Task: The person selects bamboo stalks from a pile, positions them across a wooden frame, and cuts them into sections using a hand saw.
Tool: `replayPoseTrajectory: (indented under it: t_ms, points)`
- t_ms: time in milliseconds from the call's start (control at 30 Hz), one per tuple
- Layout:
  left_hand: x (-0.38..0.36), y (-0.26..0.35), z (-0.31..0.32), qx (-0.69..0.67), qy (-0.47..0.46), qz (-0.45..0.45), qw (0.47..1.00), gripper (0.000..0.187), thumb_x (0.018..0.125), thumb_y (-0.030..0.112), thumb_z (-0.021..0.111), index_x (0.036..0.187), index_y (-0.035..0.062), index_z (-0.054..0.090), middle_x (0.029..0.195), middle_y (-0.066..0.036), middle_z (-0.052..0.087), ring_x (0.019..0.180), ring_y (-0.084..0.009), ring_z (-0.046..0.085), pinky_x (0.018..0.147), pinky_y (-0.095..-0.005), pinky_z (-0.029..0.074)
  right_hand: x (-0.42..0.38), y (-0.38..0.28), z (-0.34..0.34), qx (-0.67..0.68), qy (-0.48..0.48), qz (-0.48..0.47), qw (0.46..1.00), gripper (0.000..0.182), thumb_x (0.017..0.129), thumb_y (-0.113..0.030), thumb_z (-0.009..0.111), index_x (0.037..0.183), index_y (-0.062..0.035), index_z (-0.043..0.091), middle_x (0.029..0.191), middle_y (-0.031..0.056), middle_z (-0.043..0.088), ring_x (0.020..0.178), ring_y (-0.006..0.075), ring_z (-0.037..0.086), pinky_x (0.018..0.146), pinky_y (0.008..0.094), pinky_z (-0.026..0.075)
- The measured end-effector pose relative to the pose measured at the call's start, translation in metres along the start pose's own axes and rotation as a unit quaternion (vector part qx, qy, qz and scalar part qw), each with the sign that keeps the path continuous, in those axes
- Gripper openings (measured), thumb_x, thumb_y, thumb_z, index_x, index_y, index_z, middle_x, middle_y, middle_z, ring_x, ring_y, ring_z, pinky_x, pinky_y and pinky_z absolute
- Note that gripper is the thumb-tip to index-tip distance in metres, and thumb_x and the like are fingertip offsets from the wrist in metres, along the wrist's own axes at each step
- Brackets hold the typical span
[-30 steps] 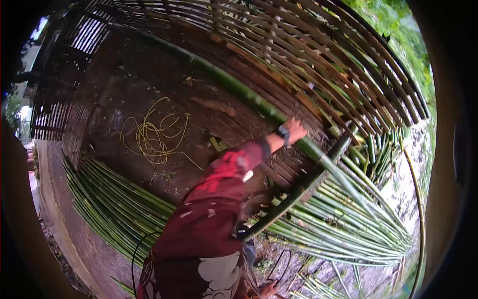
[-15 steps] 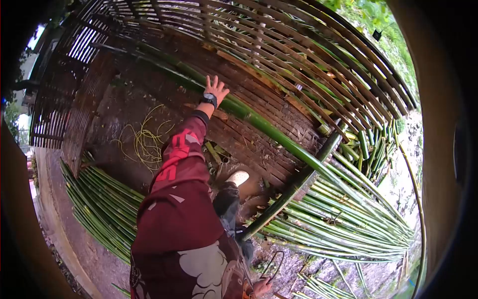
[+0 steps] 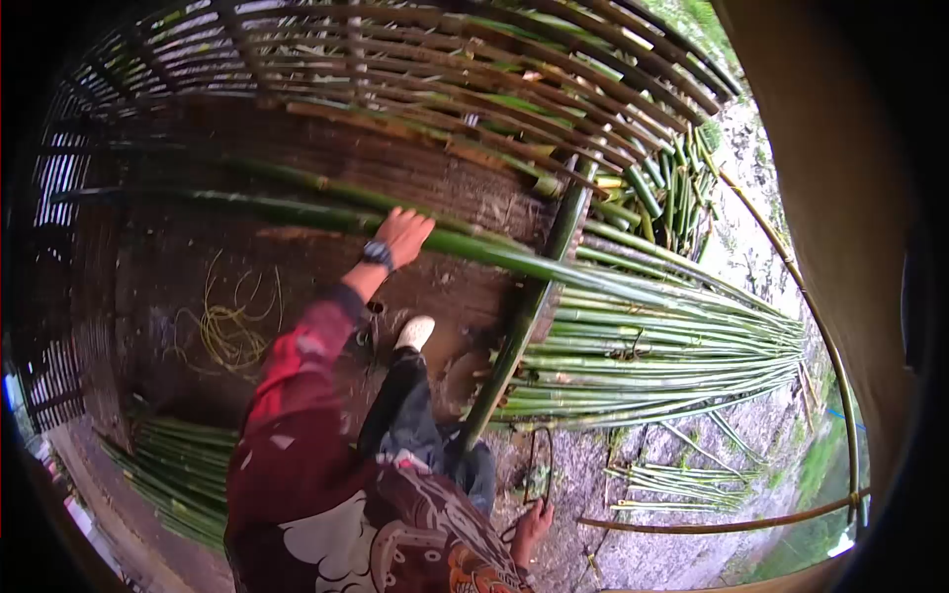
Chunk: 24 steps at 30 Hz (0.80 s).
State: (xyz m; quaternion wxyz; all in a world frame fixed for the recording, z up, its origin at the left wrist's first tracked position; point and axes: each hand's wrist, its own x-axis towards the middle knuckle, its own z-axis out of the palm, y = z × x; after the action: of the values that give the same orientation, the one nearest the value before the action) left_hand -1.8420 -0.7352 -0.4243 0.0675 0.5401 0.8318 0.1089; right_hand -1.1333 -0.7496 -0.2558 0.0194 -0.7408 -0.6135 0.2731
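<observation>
My left hand (image 3: 405,235), with a watch on its wrist, rests over a long green bamboo pole (image 3: 484,249), the fingers curled over its top. The pole runs from the dark left side across a thick bamboo crossbar (image 3: 539,301) and over a fan of slimmer poles. A second bamboo pole (image 3: 326,185) lies just behind it. Low in the view, my right hand (image 3: 535,522) is closed on a thin-framed hacksaw (image 3: 539,460), which points upward and away from the poles. Its blade detail is too fine to make out.
Many green bamboo poles (image 3: 672,346) lie beyond the crossbar, with short cut pieces (image 3: 682,188) heaped behind. A slatted fence (image 3: 415,59) closes the back. Yellow cord (image 3: 232,331) lies loose on the dirt floor. More poles (image 3: 178,474) are at the lower left.
My left hand has gone from spread fingers to curling over the bamboo pole. The view has turned, showing more of the right side and my right hand with the hacksaw.
</observation>
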Motion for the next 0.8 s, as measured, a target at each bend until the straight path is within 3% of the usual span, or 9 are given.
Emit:
replayPoseTrajectory:
  t_ms: [100, 233, 300, 333, 367, 500, 567, 700, 800]
  points:
    - [-0.034, -0.038, -0.026, 0.024, -0.050, -0.005, 0.998, 0.022, 0.080, 0.008, 0.067, 0.102, 0.0125, 0.066, 0.092, -0.007, 0.068, 0.101, -0.0283, 0.064, 0.090, -0.0453, 0.046, -0.003, -0.006, -0.002, 0.051, 0.000, 0.057, 0.997, 0.040, 0.100, -0.025, 0.057, 0.126, 0.0062, 0.063, 0.108, 0.0228, 0.067, 0.096, 0.0354, 0.063, 0.085, 0.0428, 0.050]
    - [-0.059, -0.074, -0.043, -0.004, -0.009, 0.016, 1.000, 0.030, 0.073, 0.015, 0.068, 0.103, 0.0113, 0.067, 0.094, -0.006, 0.068, 0.098, -0.0275, 0.065, 0.089, -0.0433, 0.050, 0.016, 0.046, 0.009, -0.030, -0.010, -0.074, 0.997, 0.037, 0.103, -0.029, 0.056, 0.108, 0.0065, 0.068, 0.095, 0.0203, 0.068, 0.082, 0.0378, 0.058, 0.078, 0.0480, 0.047]
    - [-0.062, -0.083, -0.024, 0.006, 0.001, 0.008, 1.000, 0.022, 0.077, 0.015, 0.067, 0.099, 0.0129, 0.065, 0.091, -0.004, 0.067, 0.096, -0.0246, 0.065, 0.087, -0.0408, 0.049, 0.042, 0.115, 0.017, -0.063, 0.075, -0.025, 0.995, 0.052, 0.102, -0.035, 0.058, 0.126, 0.0113, 0.062, 0.112, 0.0293, 0.066, 0.103, 0.0402, 0.061, 0.096, 0.0462, 0.047]
    - [-0.060, -0.089, -0.011, -0.001, -0.014, -0.001, 1.000, 0.021, 0.080, 0.014, 0.067, 0.101, 0.0144, 0.066, 0.091, -0.002, 0.066, 0.099, -0.0238, 0.063, 0.087, -0.0416, 0.047, 0.058, 0.117, -0.002, -0.432, -0.115, -0.143, 0.883, 0.044, 0.099, -0.033, 0.056, 0.126, 0.0004, 0.067, 0.128, 0.0216, 0.062, 0.121, 0.0379, 0.053, 0.106, 0.0543, 0.039]
    - [-0.061, -0.097, -0.003, 0.001, -0.010, -0.008, 1.000, 0.021, 0.080, 0.014, 0.067, 0.101, 0.0144, 0.066, 0.091, -0.002, 0.066, 0.099, -0.0238, 0.063, 0.087, -0.0416, 0.047, 0.073, 0.118, -0.020, -0.650, -0.195, -0.364, 0.638, 0.040, 0.097, -0.031, 0.054, 0.126, -0.0105, 0.071, 0.144, 0.0140, 0.058, 0.139, 0.0355, 0.046, 0.116, 0.0624, 0.031]
    - [-0.056, -0.107, 0.036, 0.040, -0.002, -0.021, 0.999, 0.023, 0.081, 0.011, 0.069, 0.103, 0.0182, 0.066, 0.100, 0.000, 0.063, 0.108, -0.0236, 0.056, 0.089, -0.0451, 0.044, 0.090, 0.179, -0.029, -0.673, -0.093, -0.361, 0.639, 0.033, 0.098, -0.031, 0.056, 0.121, -0.0158, 0.074, 0.137, 0.0039, 0.062, 0.133, 0.0262, 0.051, 0.119, 0.0527, 0.030]
    - [-0.053, -0.106, 0.014, 0.041, 0.007, -0.034, 0.999, 0.025, 0.081, 0.011, 0.069, 0.105, 0.0197, 0.067, 0.103, 0.000, 0.062, 0.107, -0.0238, 0.055, 0.090, -0.0444, 0.043, 0.101, 0.229, -0.039, -0.727, -0.029, -0.415, 0.547, 0.030, 0.099, -0.032, 0.057, 0.118, -0.0185, 0.075, 0.133, -0.0011, 0.064, 0.130, 0.0216, 0.054, 0.121, 0.0479, 0.030]
    - [-0.050, -0.146, 0.009, 0.045, -0.005, -0.031, 0.998, 0.022, 0.082, 0.010, 0.067, 0.102, 0.0192, 0.066, 0.102, 0.000, 0.061, 0.108, -0.0243, 0.055, 0.092, -0.0438, 0.043, 0.090, 0.165, -0.031, -0.684, -0.059, -0.251, 0.683, 0.023, 0.098, -0.019, 0.058, 0.111, -0.0167, 0.076, 0.121, 0.0009, 0.066, 0.102, 0.0156, 0.064, 0.086, 0.0382, 0.055]
    - [-0.053, -0.167, -0.012, 0.064, 0.007, 0.003, 0.998, 0.024, 0.082, 0.010, 0.067, 0.105, 0.0192, 0.066, 0.101, 0.000, 0.060, 0.108, -0.0231, 0.055, 0.092, -0.0422, 0.043, 0.093, 0.154, -0.029, -0.635, 0.002, -0.400, 0.661, 0.026, 0.096, -0.017, 0.058, 0.118, -0.0139, 0.071, 0.115, 0.0007, 0.067, 0.086, 0.0137, 0.066, 0.066, 0.0315, 0.053]
